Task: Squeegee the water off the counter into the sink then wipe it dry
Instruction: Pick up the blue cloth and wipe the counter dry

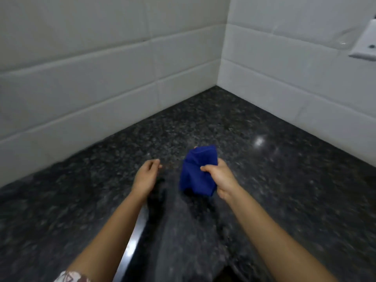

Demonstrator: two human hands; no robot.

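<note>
- Head view, far left: white wall tiles [81, 82] run along the upper left of the frame, meeting the dark speckled table [61, 210] below.
- Bottom left: a patterned sleeve [71, 277] edge shows on the left arm.
- Centre: left hand [145, 178] hovers over the table, empty, fingers [155, 162] loosely curled and narrow.
- Just right of centre: blue cloth [198, 171] bunched, lifted above the table, in the right hand [218, 179], whose fingers pinch its right edge.
- Right: a bright glint lies on the table surface.
- Upper right: a white wall plate [366, 43] sits at the frame edge.
</note>
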